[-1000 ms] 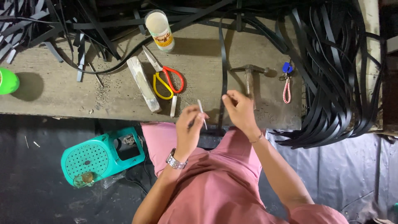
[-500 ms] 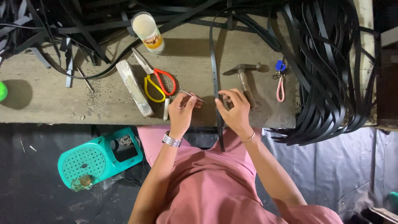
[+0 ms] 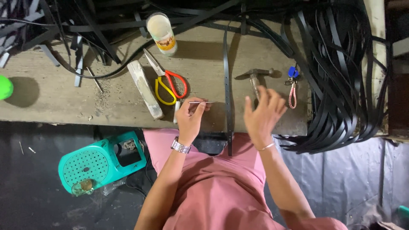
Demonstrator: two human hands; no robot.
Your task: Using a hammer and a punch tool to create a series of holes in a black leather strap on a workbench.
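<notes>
1. The left hand [image 3: 190,119] pinches a thin metal pin [image 3: 200,102] between its fingertips, at the near edge of the bench [image 3: 55,106].
2. The right hand [image 3: 262,117] holds nothing; its fingers are spread over the hammer [image 3: 254,79].
3. A black strap [image 3: 227,85] lies between both hands, crossing the bench to its near edge.
</notes>
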